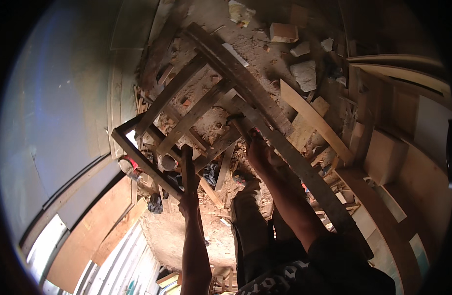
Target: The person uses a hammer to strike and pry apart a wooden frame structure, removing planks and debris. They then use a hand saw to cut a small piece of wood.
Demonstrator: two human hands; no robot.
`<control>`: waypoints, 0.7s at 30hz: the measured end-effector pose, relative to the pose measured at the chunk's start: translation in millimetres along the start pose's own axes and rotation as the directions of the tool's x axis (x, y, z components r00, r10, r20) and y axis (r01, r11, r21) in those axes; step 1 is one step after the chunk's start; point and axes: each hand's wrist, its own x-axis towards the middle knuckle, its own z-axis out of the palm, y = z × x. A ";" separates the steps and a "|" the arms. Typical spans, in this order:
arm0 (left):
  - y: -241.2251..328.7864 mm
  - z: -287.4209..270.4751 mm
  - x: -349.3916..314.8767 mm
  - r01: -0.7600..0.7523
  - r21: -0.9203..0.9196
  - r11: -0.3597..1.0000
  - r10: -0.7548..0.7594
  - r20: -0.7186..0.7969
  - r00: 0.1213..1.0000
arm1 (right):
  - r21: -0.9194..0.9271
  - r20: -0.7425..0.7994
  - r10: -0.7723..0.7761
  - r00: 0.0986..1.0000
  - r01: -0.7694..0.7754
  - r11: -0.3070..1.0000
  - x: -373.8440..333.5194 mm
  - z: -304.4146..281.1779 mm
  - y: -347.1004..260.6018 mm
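My left hand [189, 202] is closed around the near end of a short wooden bar [188, 169], which points away from me. Right beside it is the near corner of a wooden frame [147, 162] made of dark battens. In my right hand [258, 151] is a hammer [241, 129], its dark head over the battens and its wooden handle in my fist. A long dark plank [295, 164] runs just right of that hand. Farther off, a thick beam [231, 71] lies slantwise across the far ends of the battens.
Wood scraps and rubble cover the ground. Stone chunks [304, 74] and a wooden block [284, 32] lie at the far right. A pale plank [314, 120] leans toward wooden furniture parts [385, 157] on the right. Large panels [64, 108] stand on the left. A round can [167, 162] sits among the battens.
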 end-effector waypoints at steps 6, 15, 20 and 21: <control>-12.7 15.4 13.0 -0.044 -0.070 0.997 0.047 0.038 0.998 | -0.184 -0.066 -0.337 0.939 0.321 0.929 -24.5 9.8 29.4; -23.5 -86.9 -9.8 -0.172 -0.158 0.972 0.193 0.130 0.973 | -0.214 -0.008 -0.424 0.906 0.412 0.886 -114.8 -7.9 18.2; -73.6 -120.6 -75.8 -0.323 -0.444 0.836 0.484 0.321 0.814 | -0.033 -0.006 -0.224 0.975 0.223 0.974 -195.0 -7.1 41.7; -82.0 -114.6 -83.8 -0.363 -0.497 0.788 0.551 0.308 0.776 | 0.012 -0.047 -0.182 0.982 0.182 0.983 -211.9 -4.2 50.2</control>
